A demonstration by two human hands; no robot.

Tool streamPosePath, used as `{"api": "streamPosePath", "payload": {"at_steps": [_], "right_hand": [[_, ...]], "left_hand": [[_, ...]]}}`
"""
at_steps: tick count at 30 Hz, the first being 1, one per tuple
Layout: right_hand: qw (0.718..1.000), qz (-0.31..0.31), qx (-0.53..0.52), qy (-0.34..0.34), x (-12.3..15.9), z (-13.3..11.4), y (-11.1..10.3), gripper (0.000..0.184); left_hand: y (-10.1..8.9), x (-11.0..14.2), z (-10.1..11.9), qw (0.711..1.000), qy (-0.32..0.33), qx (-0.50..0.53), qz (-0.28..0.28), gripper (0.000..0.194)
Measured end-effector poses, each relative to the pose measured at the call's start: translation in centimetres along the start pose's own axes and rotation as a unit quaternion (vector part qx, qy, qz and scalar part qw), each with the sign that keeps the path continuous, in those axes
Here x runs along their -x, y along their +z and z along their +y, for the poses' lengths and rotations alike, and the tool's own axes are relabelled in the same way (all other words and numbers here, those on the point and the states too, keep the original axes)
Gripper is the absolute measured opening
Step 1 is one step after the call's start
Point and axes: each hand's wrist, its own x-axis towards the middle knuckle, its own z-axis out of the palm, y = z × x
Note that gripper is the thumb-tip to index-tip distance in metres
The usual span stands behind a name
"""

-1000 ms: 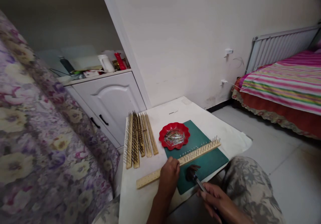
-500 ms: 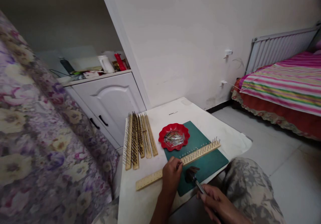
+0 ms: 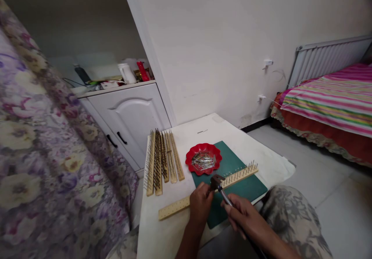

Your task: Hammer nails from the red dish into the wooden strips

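A long wooden strip (image 3: 236, 176) with a row of nails standing in its right half lies slanted across a green mat (image 3: 244, 187) on a white table (image 3: 188, 135). My left hand (image 3: 200, 206) rests closed on the strip's middle, fingertips pinched at the spot under the hammer; what they pinch is too small to see. My right hand (image 3: 245, 216) grips the handle of a small hammer (image 3: 217, 182), whose head hovers just above the strip beside my left fingertips. A red scalloped dish (image 3: 203, 158) of loose nails sits just behind the strip.
Several finished nailed strips (image 3: 161, 160) lie side by side at the table's left. A floral-covered sofa fills the left. A white cabinet (image 3: 128, 115) stands behind the table. A striped bed (image 3: 328, 104) and a radiator are at right, across the tiled floor.
My right hand has lifted the hammer from the mat and swung its head up over the strip next to my left fingertips. My left hand stayed on the strip.
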Motion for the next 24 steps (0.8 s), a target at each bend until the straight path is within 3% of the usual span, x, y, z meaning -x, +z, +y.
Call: {"api": "streamPosePath", "payload": {"at_steps": [18,24], "right_hand": [[1.0,-0.026,0.007,0.005,-0.1,0.5,0.3,0.033],[0.998,-0.044,0.002,0.037,1.4,3.4,0.3,0.042]], "left_hand": [[0.0,0.2,-0.1,1.0,0.0,-0.006,-0.008,0.015],[-1.6,0.4,-0.4,1.0,0.01,0.006,-0.021,0.017]]}}
